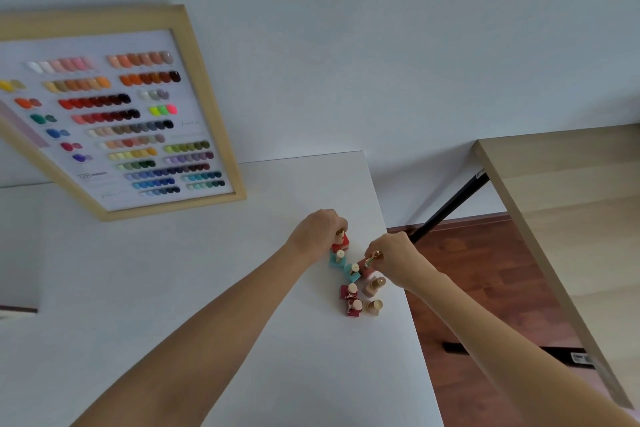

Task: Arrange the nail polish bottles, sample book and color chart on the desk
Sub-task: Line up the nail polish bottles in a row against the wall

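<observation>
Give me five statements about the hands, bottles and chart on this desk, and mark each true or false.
1. The left hand grips the cap of a red bottle. True.
2. The color chart lies to the right of the bottles. False: it is to their left, leaning against the wall.
3. The bottles cluster near the desk's right edge. True.
4. The right hand rests flat on the desk. False: it is raised, pinching a gold cap.
5. All the bottles are teal. False: only two teal bottles; the rest are red, magenta and beige.
</observation>
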{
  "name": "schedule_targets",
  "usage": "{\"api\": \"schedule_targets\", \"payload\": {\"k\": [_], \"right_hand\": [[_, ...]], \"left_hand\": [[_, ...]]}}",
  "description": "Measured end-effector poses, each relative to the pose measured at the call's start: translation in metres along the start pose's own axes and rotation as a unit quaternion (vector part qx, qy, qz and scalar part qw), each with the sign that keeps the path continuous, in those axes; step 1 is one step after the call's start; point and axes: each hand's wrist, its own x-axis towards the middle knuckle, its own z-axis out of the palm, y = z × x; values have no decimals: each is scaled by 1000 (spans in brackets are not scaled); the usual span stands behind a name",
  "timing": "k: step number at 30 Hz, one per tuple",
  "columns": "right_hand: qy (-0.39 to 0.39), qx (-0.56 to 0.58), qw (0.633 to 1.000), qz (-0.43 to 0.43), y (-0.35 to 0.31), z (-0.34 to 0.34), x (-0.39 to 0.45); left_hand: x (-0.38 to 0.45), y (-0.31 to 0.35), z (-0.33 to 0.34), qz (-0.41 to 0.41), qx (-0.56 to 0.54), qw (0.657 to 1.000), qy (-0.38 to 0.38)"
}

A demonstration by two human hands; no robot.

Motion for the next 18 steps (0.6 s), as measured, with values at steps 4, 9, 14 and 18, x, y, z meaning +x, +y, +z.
{"api": "schedule_targets", "payload": {"k": [4,9,14,18], "right_hand": [[17,-11,1000,-19,6,-17,17],[41,-39,998,-40,11,-48,57],[69,-47,994,-66,18,-73,107],[70,-50,992,-95,23,-88,146]], "left_hand": [[11,-9,-8,-6,-2,1000,-8],[38,-21,-22,-9,-2,1000,-16],[74,-34,-38,-15,1,1000,-10],[105,-42,-47,-15,7,1000,-1]]}}
